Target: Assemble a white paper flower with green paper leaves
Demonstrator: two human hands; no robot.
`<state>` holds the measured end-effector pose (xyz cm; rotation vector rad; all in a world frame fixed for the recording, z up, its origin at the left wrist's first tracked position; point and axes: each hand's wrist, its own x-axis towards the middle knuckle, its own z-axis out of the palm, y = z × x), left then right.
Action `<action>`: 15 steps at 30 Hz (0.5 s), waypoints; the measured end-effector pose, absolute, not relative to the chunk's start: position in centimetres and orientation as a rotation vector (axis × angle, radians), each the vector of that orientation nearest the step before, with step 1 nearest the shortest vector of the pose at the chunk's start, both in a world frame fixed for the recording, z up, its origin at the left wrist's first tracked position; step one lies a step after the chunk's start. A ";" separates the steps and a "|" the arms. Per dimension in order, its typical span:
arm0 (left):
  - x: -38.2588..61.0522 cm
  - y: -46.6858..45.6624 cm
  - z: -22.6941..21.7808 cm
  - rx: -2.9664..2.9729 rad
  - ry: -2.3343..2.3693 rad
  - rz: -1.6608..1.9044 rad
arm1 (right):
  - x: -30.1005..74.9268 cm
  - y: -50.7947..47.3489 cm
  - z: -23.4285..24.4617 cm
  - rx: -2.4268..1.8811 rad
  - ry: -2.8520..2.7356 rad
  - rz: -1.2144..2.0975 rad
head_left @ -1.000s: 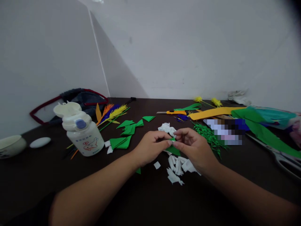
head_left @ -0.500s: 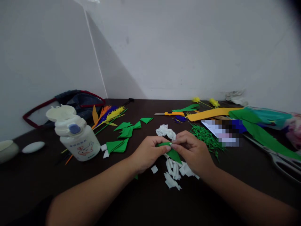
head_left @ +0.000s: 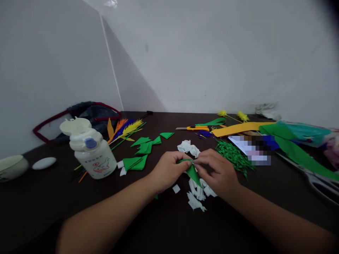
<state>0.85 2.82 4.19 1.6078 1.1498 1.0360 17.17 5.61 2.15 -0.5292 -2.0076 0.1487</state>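
Observation:
My left hand [head_left: 166,171] and my right hand [head_left: 218,173] meet over the dark table [head_left: 159,225], both pinching one green paper piece [head_left: 192,171] that tapers to a point toward me. Below the hands lies a heap of white paper scraps [head_left: 197,194]. A crumpled white scrap [head_left: 188,146] sits just beyond my fingers. Several cut green triangles [head_left: 143,148] lie to the left of my left hand.
A white glue bottle [head_left: 91,153] with its lid flipped open stands at left, near coloured paper feathers [head_left: 124,128]. A yellow utility knife [head_left: 194,128], shredded green paper [head_left: 234,155], yellow and green sheets [head_left: 288,141] and scissors [head_left: 317,178] lie at right. A bowl [head_left: 12,167] sits far left.
The green piece has been turned between my fingers, so its point now hangs down toward me. Both hands stay together at the same spot.

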 end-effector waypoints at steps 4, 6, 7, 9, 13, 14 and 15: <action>1.0 2.8 3.9 1.666 1.127 0.995 | 17.4 5.5 2.5 -0.521 -2.035 0.129; 1.0 2.9 3.8 1.651 1.100 0.975 | 17.6 5.5 2.5 -0.506 -2.061 0.118; 0.9 2.9 3.7 1.635 1.078 0.967 | 17.7 5.5 2.6 -0.494 -2.071 0.106; 0.9 2.8 3.6 1.593 1.014 0.956 | 17.9 5.6 2.5 -0.477 -2.085 0.077; 0.9 2.8 3.4 1.500 0.920 0.958 | 18.1 5.6 2.6 -0.449 -2.110 0.038; 0.9 2.8 3.4 1.491 0.922 0.965 | 18.1 5.5 2.7 -0.437 -2.115 0.047; 1.0 2.8 3.4 1.493 0.932 0.975 | 18.1 5.5 2.7 -0.427 -2.118 0.072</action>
